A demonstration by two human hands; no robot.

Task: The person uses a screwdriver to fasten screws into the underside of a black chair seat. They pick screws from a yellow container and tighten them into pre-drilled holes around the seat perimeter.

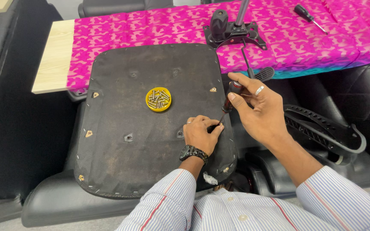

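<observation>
The screwdriver (230, 99) stands nearly upright at the right edge of the upturned seat base (150, 124), which lies across black chair parts below the table. The right hand (260, 109) is closed round its dark handle; the left hand (201, 133) pinches the tip against the base, apparently steadying a screw there, though the screw itself is hidden. I judge a screw is being driven or loosened at this edge; the next move calls for keeping the tip seated while turning. One yellow dish (158, 99) of many screws sits mid-base. A second screwdriver (309, 18) and one black chair mechanism (235, 31) lie on the pink cloth (159, 25).
</observation>
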